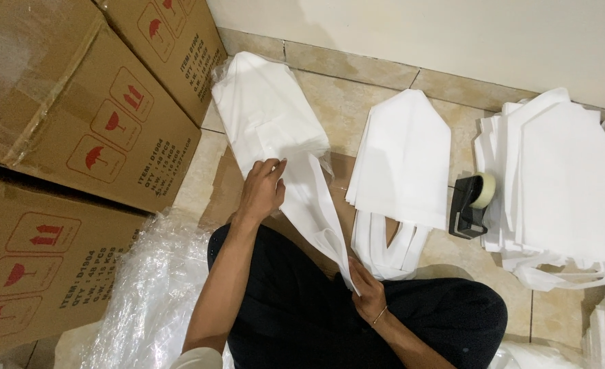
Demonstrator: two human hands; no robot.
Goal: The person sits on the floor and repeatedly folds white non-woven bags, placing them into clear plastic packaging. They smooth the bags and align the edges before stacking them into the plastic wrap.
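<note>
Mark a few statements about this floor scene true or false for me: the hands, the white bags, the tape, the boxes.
1. Both hands hold the same white bag. True: the left hand grips its body, and the right hand grips its handle end.
2. The tape dispenser sits on top of a cardboard box. False: it stands on the floor tiles, between two bag piles.
3. Cardboard boxes are stacked on the left. True.
4. The bags in the middle pile are black. False: they are white.
5. Clear plastic wrap lies beside the left arm. True.
</note>
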